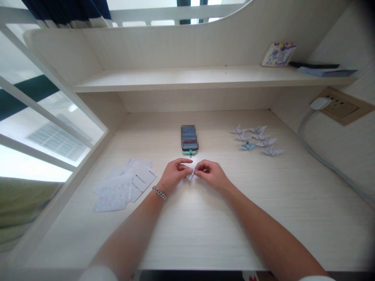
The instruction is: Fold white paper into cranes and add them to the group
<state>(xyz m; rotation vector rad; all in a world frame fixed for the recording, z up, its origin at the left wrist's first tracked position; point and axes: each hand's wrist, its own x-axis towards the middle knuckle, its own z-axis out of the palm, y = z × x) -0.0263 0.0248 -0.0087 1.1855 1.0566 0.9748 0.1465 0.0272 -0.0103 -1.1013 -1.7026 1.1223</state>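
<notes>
My left hand (pixel 173 173) and my right hand (pixel 211 174) meet at the middle of the pale wooden desk (pixel 187 234). Both pinch a small folded piece of white paper (pixel 191 171) between their fingertips, just above the desk top. The left wrist wears a silver chain bracelet (pixel 159 192). Much of the paper is hidden by the fingers.
A phone (pixel 189 138) on a green stand sits just beyond my hands. Several folded paper cranes (pixel 257 139) lie at the right. Loose printed sheets (pixel 124 187) lie at the left. A wall socket (pixel 341 106) with a plugged cable is on the right wall; a shelf (pixel 205 76) runs above.
</notes>
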